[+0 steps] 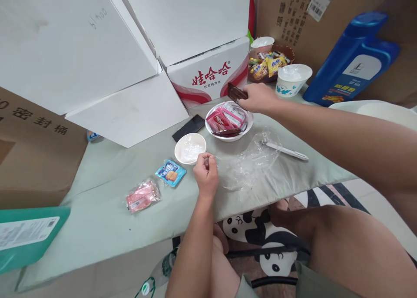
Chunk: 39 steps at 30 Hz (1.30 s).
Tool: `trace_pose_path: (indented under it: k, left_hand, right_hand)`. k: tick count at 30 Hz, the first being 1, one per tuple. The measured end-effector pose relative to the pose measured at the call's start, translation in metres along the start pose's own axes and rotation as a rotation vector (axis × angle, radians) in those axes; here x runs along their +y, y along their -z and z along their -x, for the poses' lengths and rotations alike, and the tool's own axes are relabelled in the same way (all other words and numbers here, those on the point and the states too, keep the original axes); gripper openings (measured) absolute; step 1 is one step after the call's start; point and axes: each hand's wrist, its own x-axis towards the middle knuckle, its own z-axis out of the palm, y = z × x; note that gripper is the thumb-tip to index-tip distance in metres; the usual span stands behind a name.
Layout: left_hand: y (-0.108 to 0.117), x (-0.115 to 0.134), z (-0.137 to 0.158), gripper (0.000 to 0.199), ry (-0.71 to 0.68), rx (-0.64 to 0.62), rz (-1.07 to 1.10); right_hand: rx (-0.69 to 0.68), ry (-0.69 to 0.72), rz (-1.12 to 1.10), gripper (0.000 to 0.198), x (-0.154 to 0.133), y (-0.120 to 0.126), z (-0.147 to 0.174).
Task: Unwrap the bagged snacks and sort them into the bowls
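My right hand [259, 98] grips a dark brown wrapped snack bar [237, 93] over the back right rim of a white bowl [250, 123]. Inside that bowl lie red and pink snack packets [224, 119] and another brown wrapper. My left hand [206, 174] is closed, thumb against curled fingers, at the near right side of an empty-looking white paper cup [190, 148]. What those fingers hold, if anything, is hidden. Crumpled clear plastic [247, 163] spreads to the right of my left hand. To its left are a blue snack packet [171, 173] and a pink one [143, 196].
A black phone [189, 127] lies behind the cup. At the right are a white box cutter [286, 151], a leaf-patterned paper cup [288, 87], a basket of snacks [288, 52] and a blue bottle [348, 67]. White cartons [208, 76] stand along the back; a green package [29, 237] is at left.
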Motion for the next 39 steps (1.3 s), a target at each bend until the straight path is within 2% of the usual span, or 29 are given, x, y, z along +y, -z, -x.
trace_pose_path:
  k: [6, 10, 15, 17, 20, 22, 24, 25, 28, 31, 36, 39]
  left_hand:
    - [-0.002, -0.002, -0.002, 0.024, 0.007, -0.004, 0.014]
    - [-0.002, -0.001, -0.003, 0.026, 0.03, 0.001, 0.038]
    - [-0.002, 0.002, -0.004, 0.027, 0.042, 0.019, 0.055]
    - [-0.002, 0.003, -0.003, 0.029, 0.051, 0.031, 0.084]
    - [-0.001, 0.005, -0.003, 0.033, 0.052, 0.04, 0.152]
    - [0.0, 0.006, -0.004, 0.034, 0.045, 0.036, 0.179]
    - [0.001, 0.006, -0.004, 0.035, 0.044, 0.028, 0.187]
    - [0.001, 0.006, -0.004, 0.035, 0.046, 0.025, 0.188]
    - [0.001, 0.005, -0.003, 0.036, 0.055, 0.037, 0.213]
    - [0.002, 0.005, -0.003, 0.036, 0.083, 0.087, 0.275]
    - [0.01, 0.009, -0.008, 0.031, 0.163, 0.248, 0.379]
    - [0.013, 0.01, -0.01, 0.029, 0.186, 0.314, 0.434]
  right_hand:
    - [-0.025, 0.0, 0.1, 0.032, -0.004, -0.003, -0.004]
    - [-0.02, 0.017, 0.117, 0.022, 0.003, -0.007, -0.007]
    - [-0.111, 0.056, 0.167, 0.008, -0.001, -0.01, -0.01]
    - [-0.083, 0.069, 0.122, 0.005, -0.001, -0.004, -0.001]
    - [0.055, 0.091, -0.071, 0.016, 0.008, 0.008, 0.036]
    - [0.086, 0.047, -0.225, 0.027, 0.019, 0.011, 0.072]
    - [0.07, -0.02, -0.39, 0.049, 0.031, 0.006, 0.11]
    - [0.052, -0.08, -0.466, 0.054, 0.036, 0.001, 0.126]
    - [0.007, -0.234, -0.613, 0.026, 0.047, -0.015, 0.16]
    - [0.052, -0.376, -0.76, 0.007, 0.056, -0.022, 0.173]
    - [0.17, -0.694, -0.983, 0.005, 0.079, -0.025, 0.185]
    - [0.095, -0.721, -0.951, 0.015, 0.092, -0.027, 0.191]
